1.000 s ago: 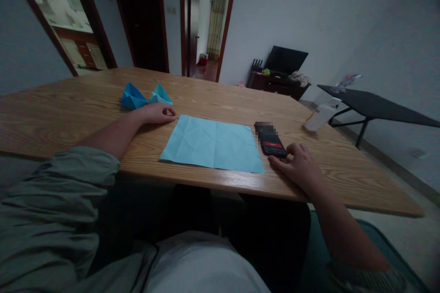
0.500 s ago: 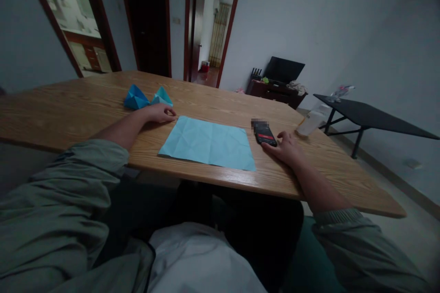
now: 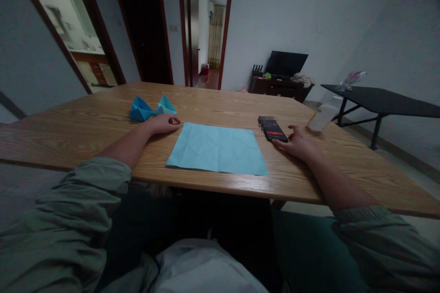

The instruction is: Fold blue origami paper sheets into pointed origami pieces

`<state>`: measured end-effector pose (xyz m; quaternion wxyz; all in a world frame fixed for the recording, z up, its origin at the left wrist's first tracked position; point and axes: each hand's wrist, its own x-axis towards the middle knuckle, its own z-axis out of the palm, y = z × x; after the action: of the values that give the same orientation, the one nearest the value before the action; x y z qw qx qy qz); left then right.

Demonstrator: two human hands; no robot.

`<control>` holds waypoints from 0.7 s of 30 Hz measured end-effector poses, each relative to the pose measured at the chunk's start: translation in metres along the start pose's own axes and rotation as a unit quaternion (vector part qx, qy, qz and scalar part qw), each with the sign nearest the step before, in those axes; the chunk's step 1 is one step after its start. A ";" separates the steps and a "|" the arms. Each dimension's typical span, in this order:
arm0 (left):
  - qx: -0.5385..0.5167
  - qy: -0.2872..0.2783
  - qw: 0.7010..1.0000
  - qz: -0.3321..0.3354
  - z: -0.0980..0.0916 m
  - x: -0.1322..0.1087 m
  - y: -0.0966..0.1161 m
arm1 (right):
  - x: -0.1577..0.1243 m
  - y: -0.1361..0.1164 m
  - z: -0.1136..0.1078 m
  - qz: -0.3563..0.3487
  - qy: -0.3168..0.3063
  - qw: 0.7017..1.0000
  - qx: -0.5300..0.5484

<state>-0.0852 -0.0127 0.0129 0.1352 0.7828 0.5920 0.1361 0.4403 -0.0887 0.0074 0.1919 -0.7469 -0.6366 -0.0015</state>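
Our left hand [image 3: 164, 123] rests loosely curled, holding nothing, at the far-left corner of the pale blue paper square [image 3: 217, 149] mid-tabletop [image 3: 68, 142], our right hand [image 3: 296, 143] released beside the black smartphone [image 3: 275, 131].

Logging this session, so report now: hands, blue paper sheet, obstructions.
Pale blue creased paper sheet flat on wooden table. Left hand empty, by its far left corner. Right hand empty, beside black smartphone. Folded blue paper shapes behind left hand.

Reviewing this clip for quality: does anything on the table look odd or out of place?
Yes: a pixelated patch covers the far end of the black smartphone, near the right hand, and looks like added censoring. The light blue paper sheet also shows crisscrossing creases.
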 end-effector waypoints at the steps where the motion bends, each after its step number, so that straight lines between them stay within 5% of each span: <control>1: 0.002 0.001 1.000 0.002 0.000 0.000 0.000 | 0.002 0.001 0.000 -0.002 -0.001 1.000 0.000; 21: 0.023 -0.005 1.000 0.009 -0.003 -0.001 0.006 | 0.013 0.002 0.003 -0.016 0.005 1.000 0.004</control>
<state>-0.0814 -0.0148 0.0174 0.1185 0.7918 0.5871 0.1197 0.4439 -0.0753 0.0069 0.1984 -0.7359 -0.6473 -0.0055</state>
